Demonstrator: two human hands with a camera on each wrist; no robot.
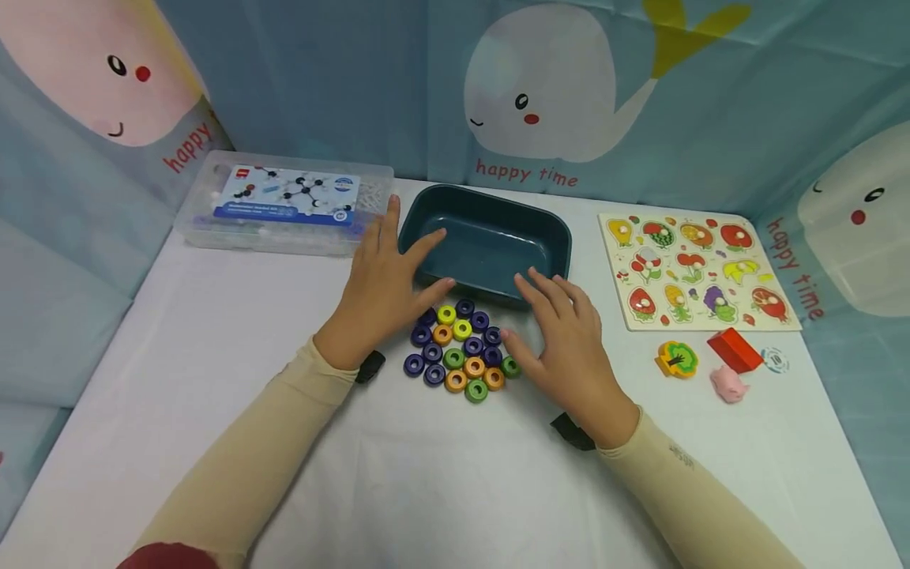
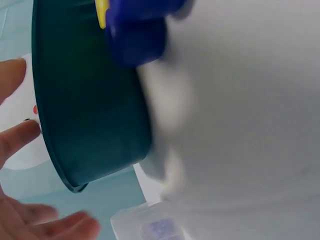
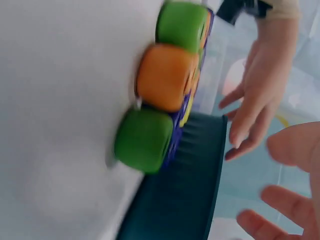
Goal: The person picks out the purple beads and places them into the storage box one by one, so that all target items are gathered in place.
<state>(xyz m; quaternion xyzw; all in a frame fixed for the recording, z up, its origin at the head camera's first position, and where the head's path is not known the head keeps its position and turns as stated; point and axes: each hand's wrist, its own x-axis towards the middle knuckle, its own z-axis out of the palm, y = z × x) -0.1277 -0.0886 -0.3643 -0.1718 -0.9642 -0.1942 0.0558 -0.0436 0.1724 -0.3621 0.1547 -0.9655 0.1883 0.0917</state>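
Observation:
A loose cluster of ring-shaped beads (image 1: 473,367) in purple, yellow, orange and green lies on the white cloth. Just behind it stands a dark teal rectangular tray (image 1: 490,245) with nothing inside. My left hand (image 1: 380,288) is spread over the tray's front left corner, fingers apart and holding nothing. To the right of the beads, my right hand (image 1: 569,348) hovers with spread fingers near the tray's front right corner. The right wrist view shows green beads (image 3: 144,140) and an orange bead (image 3: 165,77) close up; the left wrist view shows the tray's side wall (image 2: 90,110).
A clear plastic case (image 1: 284,205) with a molecule-model label sits at the back left. On the right lies a fruit peg puzzle board (image 1: 700,273). In front of it are a toy tree (image 1: 677,359), a red block (image 1: 735,350), a pink pig (image 1: 728,384) and a small round disc (image 1: 775,360).

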